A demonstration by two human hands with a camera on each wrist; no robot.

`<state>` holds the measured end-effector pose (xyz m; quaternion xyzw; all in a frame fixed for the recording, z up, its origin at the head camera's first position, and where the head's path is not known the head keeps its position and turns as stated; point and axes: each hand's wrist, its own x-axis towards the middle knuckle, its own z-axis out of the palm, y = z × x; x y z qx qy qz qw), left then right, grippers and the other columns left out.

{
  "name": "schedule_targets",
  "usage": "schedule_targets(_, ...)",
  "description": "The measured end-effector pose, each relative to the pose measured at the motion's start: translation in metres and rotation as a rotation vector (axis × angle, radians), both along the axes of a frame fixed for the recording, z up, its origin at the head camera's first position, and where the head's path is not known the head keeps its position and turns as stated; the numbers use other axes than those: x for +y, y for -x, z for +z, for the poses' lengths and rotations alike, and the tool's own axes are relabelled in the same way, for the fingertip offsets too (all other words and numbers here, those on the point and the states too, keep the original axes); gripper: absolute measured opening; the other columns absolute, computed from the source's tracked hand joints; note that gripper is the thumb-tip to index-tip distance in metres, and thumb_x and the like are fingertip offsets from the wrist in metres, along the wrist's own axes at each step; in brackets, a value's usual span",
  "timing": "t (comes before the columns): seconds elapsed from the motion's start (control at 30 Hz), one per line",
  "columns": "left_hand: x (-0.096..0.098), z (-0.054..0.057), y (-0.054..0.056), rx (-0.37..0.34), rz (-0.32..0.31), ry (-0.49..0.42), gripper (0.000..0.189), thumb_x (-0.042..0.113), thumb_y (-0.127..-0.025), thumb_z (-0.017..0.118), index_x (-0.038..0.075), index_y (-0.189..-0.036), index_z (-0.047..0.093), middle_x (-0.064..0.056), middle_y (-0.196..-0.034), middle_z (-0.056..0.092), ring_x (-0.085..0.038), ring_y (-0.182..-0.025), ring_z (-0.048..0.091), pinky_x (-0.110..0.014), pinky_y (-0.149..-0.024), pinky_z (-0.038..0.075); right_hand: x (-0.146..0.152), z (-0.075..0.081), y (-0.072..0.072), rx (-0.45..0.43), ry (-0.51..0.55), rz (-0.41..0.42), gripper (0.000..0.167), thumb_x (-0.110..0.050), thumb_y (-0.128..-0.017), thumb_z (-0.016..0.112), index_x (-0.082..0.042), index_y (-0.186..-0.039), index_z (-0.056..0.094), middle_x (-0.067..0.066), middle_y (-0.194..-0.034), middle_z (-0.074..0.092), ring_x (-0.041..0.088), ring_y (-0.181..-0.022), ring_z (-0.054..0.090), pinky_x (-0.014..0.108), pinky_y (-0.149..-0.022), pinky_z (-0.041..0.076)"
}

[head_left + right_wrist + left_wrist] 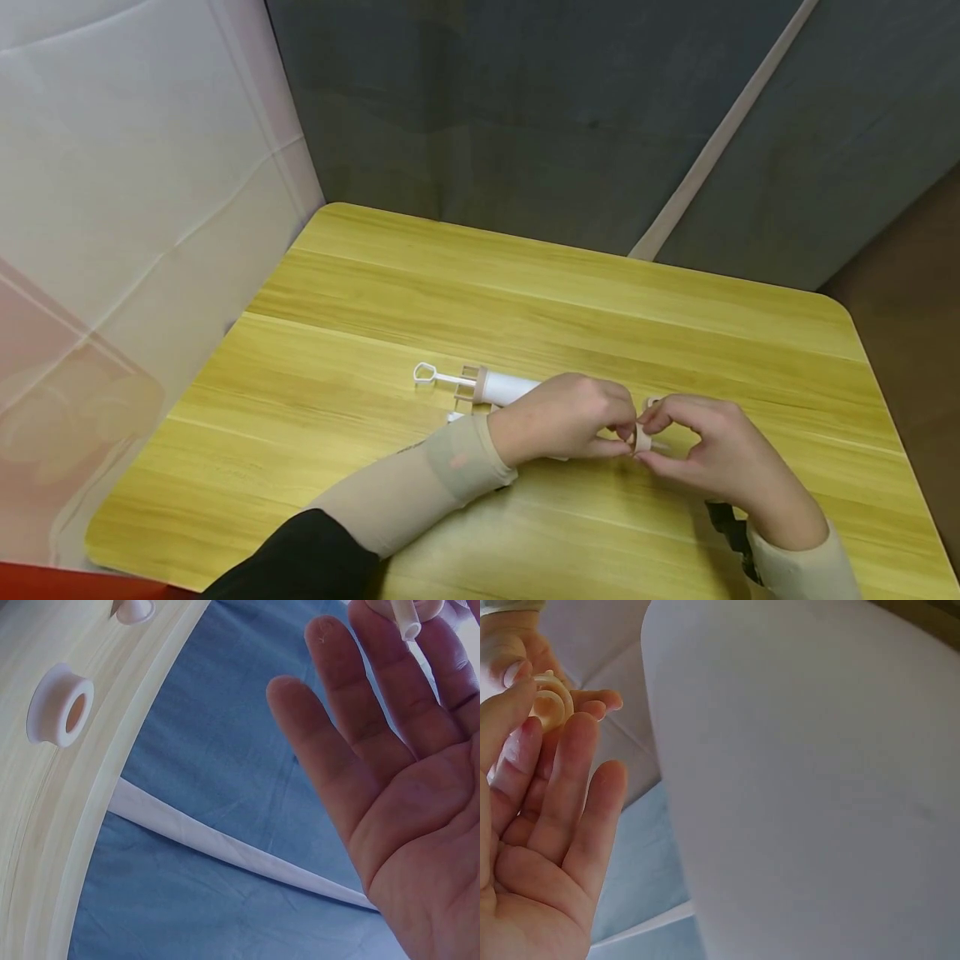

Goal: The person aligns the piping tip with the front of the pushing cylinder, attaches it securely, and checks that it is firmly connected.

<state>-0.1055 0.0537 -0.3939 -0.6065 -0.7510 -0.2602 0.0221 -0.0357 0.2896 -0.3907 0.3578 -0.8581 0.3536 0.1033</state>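
Above the table, my right hand (723, 446) pinches a beige round nozzle cap (642, 438) between thumb and fingertips. My left hand (570, 417) meets it from the other side, its thumb and fingertips at the cap's edge. In the left wrist view the cap (551, 709) shows its ringed open side, with a rounded part inside. A short hollow tube (407, 621) sticks out of its other face in the right wrist view. Behind my left hand lies a white cylinder (508, 387) with a plunger handle (425, 373), partly hidden by that hand.
A beige flanged ring (60, 709) and a small pale knob-like piece (136, 609) are on the wooden table (360, 275). Another small white part (453, 416) lies by my left sleeve. Dark cloth (525, 125) hangs behind the table.
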Motion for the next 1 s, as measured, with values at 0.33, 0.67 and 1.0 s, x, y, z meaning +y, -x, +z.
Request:
schedule_targets(0.33,-0.0013,-0.0012,-0.0021,-0.001,0.000,-0.012,0.008,0.023,-0.098,0.080,0.016,-0.093,0.079,0.009,-0.092,0.072,-0.002,-0.080,0.065,-0.010,-0.076,0.047,-0.0002,-0.0005,-0.0009,-0.025,0.000,0.000,0.022,-0.046,-0.098,0.075,-0.024,-0.096,0.072,-0.012,-0.099,0.075,0.011,-0.091,0.074,0.016,-0.086,0.055)
schedule_targets(0.67,0.0017,0.0022,0.0004,0.001,-0.010,-0.002,0.007,0.023,-0.098,0.080,0.017,-0.094,0.081,0.009,-0.093,0.073,-0.001,-0.081,0.065,-0.010,-0.076,0.047,0.0026,0.0023,0.0011,0.005,0.009,0.002,0.025,-0.048,-0.098,0.074,-0.023,-0.096,0.074,-0.012,-0.097,0.075,0.013,-0.092,0.075,0.016,-0.086,0.056)
schedule_targets(1.0,0.0002,-0.0002,0.0000,-0.014,-0.031,-0.029,0.006,0.020,-0.099,0.078,0.016,-0.096,0.081,0.006,-0.099,0.075,-0.006,-0.087,0.069,-0.012,-0.079,0.048,0.0038,-0.0003,0.0020,0.027,0.012,0.004,0.024,-0.045,-0.098,0.075,-0.022,-0.096,0.074,-0.011,-0.097,0.076,0.012,-0.090,0.075,0.016,-0.087,0.056)
